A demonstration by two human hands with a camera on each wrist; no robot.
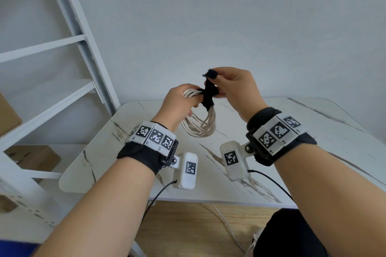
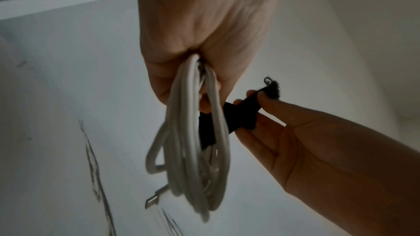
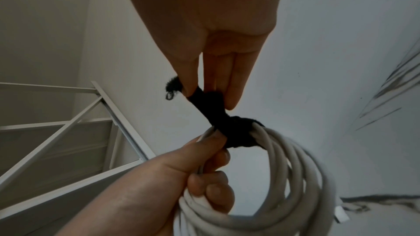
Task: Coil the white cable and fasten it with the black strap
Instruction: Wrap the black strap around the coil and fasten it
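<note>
The white cable hangs as a coil of several loops above the table, also clear in the left wrist view and the right wrist view. My left hand grips the top of the coil in its curled fingers. The black strap is wrapped round the bundle beside that grip. My right hand pinches the strap's free end between thumb and fingers and holds it up and away from the coil. A plug end dangles below the coil.
The white marble-patterned table lies beneath both hands. A white shelf frame stands at the left against the grey wall. Cardboard boxes sit low on the left. A thin cable runs across the wooden floor under the table.
</note>
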